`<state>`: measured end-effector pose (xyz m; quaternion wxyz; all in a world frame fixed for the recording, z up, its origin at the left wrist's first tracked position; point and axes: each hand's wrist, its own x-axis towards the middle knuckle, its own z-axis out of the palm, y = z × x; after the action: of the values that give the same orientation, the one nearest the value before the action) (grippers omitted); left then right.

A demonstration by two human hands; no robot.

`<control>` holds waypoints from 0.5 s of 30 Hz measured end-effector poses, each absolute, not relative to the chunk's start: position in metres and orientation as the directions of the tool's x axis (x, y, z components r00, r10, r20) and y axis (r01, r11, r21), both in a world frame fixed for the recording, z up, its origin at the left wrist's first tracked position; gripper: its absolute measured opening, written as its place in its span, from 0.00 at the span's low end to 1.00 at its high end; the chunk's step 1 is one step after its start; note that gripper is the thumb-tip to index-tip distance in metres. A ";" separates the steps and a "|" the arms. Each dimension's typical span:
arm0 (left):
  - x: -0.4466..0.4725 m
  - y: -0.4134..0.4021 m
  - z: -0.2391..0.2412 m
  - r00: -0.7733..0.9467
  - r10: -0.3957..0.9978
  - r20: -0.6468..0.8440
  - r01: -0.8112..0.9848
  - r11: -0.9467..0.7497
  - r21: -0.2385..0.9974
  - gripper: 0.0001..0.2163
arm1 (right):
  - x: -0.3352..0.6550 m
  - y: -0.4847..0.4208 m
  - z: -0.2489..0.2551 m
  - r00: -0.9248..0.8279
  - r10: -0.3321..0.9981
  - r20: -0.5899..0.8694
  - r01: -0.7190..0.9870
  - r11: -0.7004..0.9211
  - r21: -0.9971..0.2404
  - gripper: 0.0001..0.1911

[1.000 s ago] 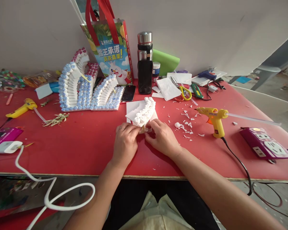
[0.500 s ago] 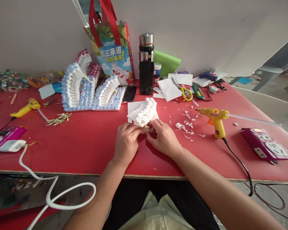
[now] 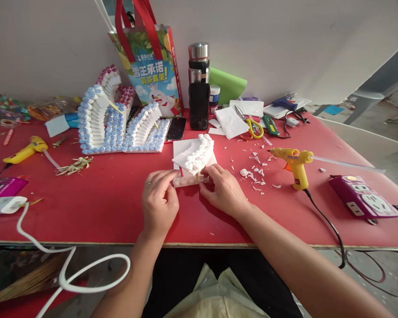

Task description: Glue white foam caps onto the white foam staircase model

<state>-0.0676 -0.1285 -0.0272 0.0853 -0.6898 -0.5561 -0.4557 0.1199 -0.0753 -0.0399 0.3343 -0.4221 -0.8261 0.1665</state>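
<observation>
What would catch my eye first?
Probably the bright blue and green bag with red handles, standing at the back, left of centre. Next comes the small white model trimmed with rosettes, mid-table, by the bare right hand. A yellow, pistol-shaped glue gun sits further right.

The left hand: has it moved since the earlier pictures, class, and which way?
Yes: judged against the upright black phone, the left hand has moved to the left.
</observation>
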 end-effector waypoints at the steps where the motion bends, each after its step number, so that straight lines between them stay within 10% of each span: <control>1: -0.069 -0.129 -0.027 -0.079 0.676 0.733 0.839 -0.352 0.415 0.16 | 0.120 -0.076 -0.039 -0.419 0.810 0.411 0.585 0.587 -0.560 0.07; 15: -0.073 -0.129 -0.030 -0.112 0.678 0.727 0.837 -0.329 0.436 0.15 | 0.120 -0.075 -0.040 -0.445 0.795 0.412 0.595 0.606 -0.528 0.06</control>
<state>-0.0730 -0.1292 -0.0298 0.0837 -0.6611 -0.5730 -0.4771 0.1199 -0.0753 -0.0401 0.3235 -0.4158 -0.8357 0.1552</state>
